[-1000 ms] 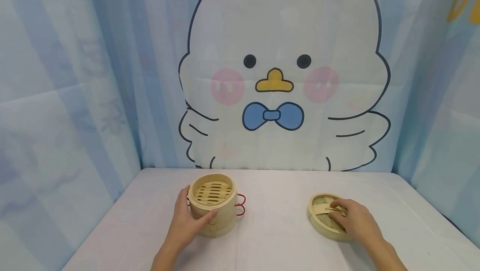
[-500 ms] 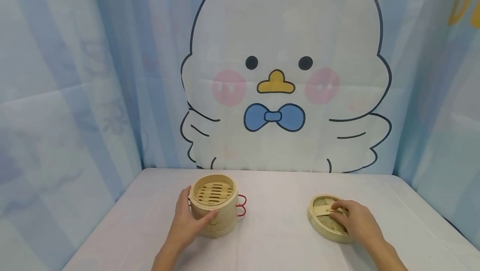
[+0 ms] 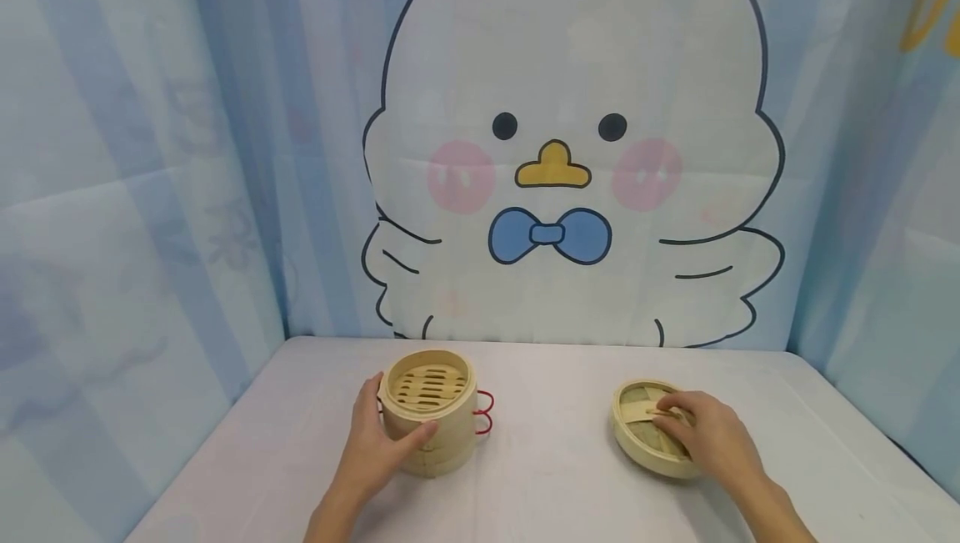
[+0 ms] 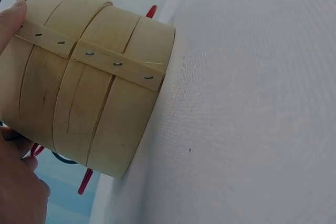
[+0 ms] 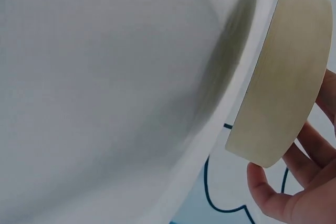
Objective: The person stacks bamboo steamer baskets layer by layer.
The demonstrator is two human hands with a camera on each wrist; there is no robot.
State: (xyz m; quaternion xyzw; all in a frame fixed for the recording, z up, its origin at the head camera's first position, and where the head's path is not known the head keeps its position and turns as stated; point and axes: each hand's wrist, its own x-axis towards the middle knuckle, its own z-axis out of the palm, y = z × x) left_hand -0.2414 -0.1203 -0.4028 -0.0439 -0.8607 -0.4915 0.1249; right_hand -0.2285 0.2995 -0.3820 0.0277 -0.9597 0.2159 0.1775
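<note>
Two stacked bamboo steamer baskets (image 3: 442,447) stand on the left of the table, the slatted floor of the upper one showing from above. My left hand (image 3: 369,447) grips the stack from its near left side, thumb on the front wall and fingers round the back. Red loops (image 3: 486,424) stick out of its sides. On the right, my right hand (image 3: 716,436) pinches the top strap of a round bamboo steamer lid (image 3: 636,440). In the right wrist view the lid (image 5: 286,72) hangs just off the cloth, its shadow apart from it.
A white cloth covers the table (image 3: 547,451), with a wide stretch of it between the stack and the lid. Behind stands a curtain (image 3: 570,293) with a cartoon bird, and more curtain hangs on both sides.
My right hand has raised the lid slightly off the table, moving it a little away from me. The left hand and the baskets have stayed in place.
</note>
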